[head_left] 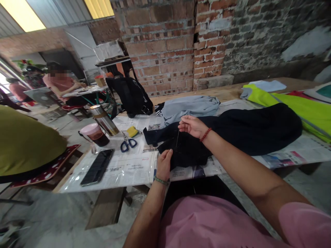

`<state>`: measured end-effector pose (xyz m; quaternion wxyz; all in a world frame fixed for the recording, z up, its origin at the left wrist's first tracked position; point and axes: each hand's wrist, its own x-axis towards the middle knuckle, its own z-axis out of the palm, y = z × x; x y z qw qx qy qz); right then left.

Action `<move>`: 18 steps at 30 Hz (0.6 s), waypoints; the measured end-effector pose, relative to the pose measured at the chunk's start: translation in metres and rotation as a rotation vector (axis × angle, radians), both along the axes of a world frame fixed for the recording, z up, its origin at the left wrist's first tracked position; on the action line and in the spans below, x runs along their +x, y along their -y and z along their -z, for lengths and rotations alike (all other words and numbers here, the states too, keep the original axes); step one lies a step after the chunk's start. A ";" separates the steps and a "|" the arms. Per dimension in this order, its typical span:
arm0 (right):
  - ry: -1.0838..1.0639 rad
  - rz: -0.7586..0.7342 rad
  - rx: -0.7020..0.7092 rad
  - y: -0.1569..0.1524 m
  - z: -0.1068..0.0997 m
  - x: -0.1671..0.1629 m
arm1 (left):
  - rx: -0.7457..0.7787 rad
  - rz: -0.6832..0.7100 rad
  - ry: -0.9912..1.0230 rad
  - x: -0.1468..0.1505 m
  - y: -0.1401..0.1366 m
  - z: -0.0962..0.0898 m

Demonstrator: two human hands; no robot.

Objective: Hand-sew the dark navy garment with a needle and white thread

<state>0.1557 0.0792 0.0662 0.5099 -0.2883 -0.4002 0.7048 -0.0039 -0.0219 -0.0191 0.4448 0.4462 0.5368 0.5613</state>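
Note:
My left hand is closed on the near left edge of a piece of black cloth, thumb on top. Above the cloth, my right hand pinches a thin thread that runs straight down to the fabric. Whether a needle sits between those fingertips is too small to tell. A long dark navy garment lies just behind and to the right of the black cloth. To the left of it rest scissors with dark blue handles and a small yellow piece.
Newspaper under clear plastic covers the table. A phone, a lidded cup and a steel flask stand left. Behind are a black backpack and grey clothing; a neon vest lies right. People sit nearby at left.

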 end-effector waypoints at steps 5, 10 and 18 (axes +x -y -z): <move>-0.010 0.005 -0.021 -0.003 -0.001 0.003 | 0.005 0.028 0.065 -0.001 0.000 0.001; 0.017 -0.040 -0.030 -0.002 0.002 0.001 | 0.015 0.045 0.002 -0.002 0.002 -0.003; -0.006 -0.159 0.040 0.030 0.007 0.012 | 0.342 0.427 -0.591 0.012 0.020 -0.008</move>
